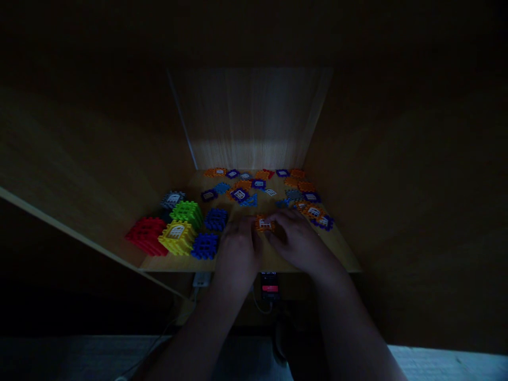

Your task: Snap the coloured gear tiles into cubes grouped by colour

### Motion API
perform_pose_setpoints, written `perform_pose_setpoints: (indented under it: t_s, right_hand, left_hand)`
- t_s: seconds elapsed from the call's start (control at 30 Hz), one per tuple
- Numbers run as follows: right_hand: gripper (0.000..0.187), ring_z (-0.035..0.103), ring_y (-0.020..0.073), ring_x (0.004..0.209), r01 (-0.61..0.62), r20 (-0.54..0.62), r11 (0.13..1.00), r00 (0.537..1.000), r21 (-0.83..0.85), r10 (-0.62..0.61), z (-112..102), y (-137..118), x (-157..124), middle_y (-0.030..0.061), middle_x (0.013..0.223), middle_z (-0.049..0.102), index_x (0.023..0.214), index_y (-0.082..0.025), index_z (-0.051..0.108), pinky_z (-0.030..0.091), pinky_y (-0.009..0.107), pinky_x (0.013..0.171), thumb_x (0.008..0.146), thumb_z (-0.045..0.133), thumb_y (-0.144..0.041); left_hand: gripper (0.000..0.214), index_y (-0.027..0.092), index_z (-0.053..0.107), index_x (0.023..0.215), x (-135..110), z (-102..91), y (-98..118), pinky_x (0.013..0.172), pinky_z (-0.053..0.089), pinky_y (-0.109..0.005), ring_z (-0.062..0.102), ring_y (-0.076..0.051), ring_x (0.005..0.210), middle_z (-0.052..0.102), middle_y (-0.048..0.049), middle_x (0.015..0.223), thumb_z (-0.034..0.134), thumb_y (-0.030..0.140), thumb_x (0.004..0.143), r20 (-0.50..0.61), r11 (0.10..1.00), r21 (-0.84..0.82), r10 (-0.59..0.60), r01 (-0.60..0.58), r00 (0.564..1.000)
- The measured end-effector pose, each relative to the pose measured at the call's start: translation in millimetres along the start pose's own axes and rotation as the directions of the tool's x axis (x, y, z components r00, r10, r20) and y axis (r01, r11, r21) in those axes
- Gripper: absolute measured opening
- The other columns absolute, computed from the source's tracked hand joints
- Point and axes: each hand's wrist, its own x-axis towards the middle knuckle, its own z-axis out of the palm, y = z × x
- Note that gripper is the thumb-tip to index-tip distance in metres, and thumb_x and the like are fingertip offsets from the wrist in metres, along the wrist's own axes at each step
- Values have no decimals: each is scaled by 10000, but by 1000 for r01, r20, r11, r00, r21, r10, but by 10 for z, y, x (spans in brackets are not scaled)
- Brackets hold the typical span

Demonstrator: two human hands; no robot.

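An orange building tile (263, 223) with a white window insert sits between my two hands, near the shelf's front. My left hand (240, 244) grips its left edge with curled fingers. From the other side, the thumb and fingers of my right hand (296, 236) pinch it. Left of my left hand stand stacks of interlocking tiles: dark blue (205, 246), another blue (216, 218), yellow (177, 237), green (187, 214) and red (147, 236). Dim light hides finger detail.
Loose orange, purple and blue tiles lie across the shelf's rear, among them a purple tile (239, 194). More, including an orange tile (313, 211), lie along the right. Wooden side walls and a back panel (254, 116) enclose the shelf. Below its edge is a lit phone (270, 287) with a cable.
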Motion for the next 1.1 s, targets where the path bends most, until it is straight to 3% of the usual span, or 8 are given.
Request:
perform_pose_setpoints:
  t_s: [0.43,1.1]
  right_hand:
    - [154,670,301,1140,16,16,1000,1000,11,-16,-2,18,9,79,1160,763,1169,-239,721,522,474,1022,1019,725,-275]
    - [190,672,299,1140,-43,-8,998,999,52,43,-16,14,-23,78,1182,756,1190,-249,696,530,457,1013,1001,714,-258]
  left_hand:
    - [347,175,692,1254,19,16,-48,1043,601,-484,739,-299,1133,793,-111,1177,587,14,965,30,993,-108,-47,50,998]
    - [308,175,699,1198,31,5,-12,971,613,-449,739,-290,1069,802,-91,1099,595,21,952,1,994,-77,-73,73,997]
